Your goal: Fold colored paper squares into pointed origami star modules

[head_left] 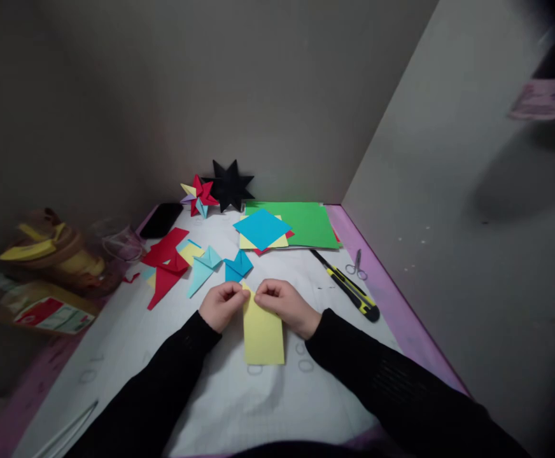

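A pale yellow sheet of paper (264, 337), longer than it is wide, lies in front of me with its top end between my hands. My left hand (224, 305) pinches the upper left corner between thumb and forefinger. Opposite it, my right hand (287, 305) grips the top edge the same way, its fingers curled over the paper. Just beyond my hands are folded paper pieces: a blue one (238, 264), a light blue one (205, 270) and a red one (168, 277).
Square sheets topped by a blue one (262, 229) rest on green paper (310, 222). A box cutter (351, 289) and small scissors (356, 266) lie right. A phone (161, 221), a multicoloured paper star (200, 196) and a black star (230, 184) are at the back; a basket (62, 254) stands left.
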Demonstrator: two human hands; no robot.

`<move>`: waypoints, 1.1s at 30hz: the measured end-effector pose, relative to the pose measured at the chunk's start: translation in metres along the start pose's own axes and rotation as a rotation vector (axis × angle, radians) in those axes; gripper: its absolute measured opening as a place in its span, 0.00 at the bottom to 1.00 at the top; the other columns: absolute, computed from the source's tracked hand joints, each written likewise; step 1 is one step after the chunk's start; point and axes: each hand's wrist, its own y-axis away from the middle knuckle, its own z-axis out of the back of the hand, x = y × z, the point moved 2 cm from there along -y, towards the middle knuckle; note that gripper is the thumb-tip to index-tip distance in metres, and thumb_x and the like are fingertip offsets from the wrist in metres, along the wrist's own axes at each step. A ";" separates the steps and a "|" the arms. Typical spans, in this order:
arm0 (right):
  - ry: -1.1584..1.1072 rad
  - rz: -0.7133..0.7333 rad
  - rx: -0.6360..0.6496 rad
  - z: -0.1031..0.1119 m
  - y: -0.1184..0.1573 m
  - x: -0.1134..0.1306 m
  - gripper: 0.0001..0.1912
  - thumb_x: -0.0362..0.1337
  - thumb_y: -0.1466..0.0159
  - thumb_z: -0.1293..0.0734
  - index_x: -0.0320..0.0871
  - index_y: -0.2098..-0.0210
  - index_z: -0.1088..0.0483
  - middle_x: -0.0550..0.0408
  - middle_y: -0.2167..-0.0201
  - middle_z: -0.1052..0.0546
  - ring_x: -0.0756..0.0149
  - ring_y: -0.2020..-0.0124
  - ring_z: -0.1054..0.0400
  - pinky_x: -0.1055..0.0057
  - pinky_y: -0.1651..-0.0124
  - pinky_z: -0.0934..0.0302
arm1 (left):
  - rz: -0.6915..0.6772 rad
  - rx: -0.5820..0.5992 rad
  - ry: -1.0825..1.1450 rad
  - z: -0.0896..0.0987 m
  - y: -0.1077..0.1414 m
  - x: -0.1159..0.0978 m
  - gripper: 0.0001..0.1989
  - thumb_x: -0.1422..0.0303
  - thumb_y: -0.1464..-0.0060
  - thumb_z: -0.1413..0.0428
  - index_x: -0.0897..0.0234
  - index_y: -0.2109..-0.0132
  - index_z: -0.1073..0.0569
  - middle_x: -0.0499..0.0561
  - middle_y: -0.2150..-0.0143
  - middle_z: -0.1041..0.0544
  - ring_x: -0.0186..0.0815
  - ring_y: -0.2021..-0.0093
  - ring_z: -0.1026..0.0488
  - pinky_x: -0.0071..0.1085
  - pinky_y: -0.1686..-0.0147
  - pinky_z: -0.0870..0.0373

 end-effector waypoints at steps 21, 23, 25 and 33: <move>0.056 -0.028 0.031 -0.009 0.008 0.011 0.06 0.34 0.48 0.37 0.41 0.79 0.38 0.63 0.83 0.38 0.76 0.81 0.46 0.77 0.77 0.52 | 0.015 -0.267 0.097 0.007 0.002 -0.009 0.09 0.64 0.54 0.47 0.64 0.77 0.33 0.41 0.84 0.38 0.25 0.84 0.46 0.23 0.84 0.51; 0.062 -0.018 0.020 -0.008 0.007 0.012 0.06 0.35 0.47 0.37 0.41 0.78 0.38 0.63 0.82 0.37 0.75 0.80 0.45 0.77 0.76 0.51 | 0.019 -0.213 0.064 0.009 0.001 -0.010 0.11 0.61 0.54 0.45 0.65 0.75 0.32 0.41 0.84 0.39 0.25 0.83 0.46 0.23 0.83 0.50; 0.078 -0.004 0.004 -0.008 0.007 0.014 0.06 0.36 0.47 0.37 0.41 0.77 0.38 0.62 0.81 0.37 0.75 0.79 0.44 0.77 0.76 0.50 | 0.025 -0.064 0.010 0.003 0.004 -0.014 0.12 0.60 0.55 0.43 0.66 0.75 0.31 0.42 0.83 0.37 0.26 0.82 0.44 0.23 0.81 0.47; 0.028 -0.051 0.063 -0.010 0.006 0.012 0.05 0.34 0.48 0.37 0.41 0.78 0.38 0.63 0.81 0.38 0.76 0.80 0.46 0.77 0.77 0.51 | 0.032 -0.105 0.035 -0.006 0.010 -0.010 0.09 0.64 0.55 0.45 0.65 0.76 0.32 0.41 0.84 0.38 0.26 0.82 0.43 0.24 0.81 0.47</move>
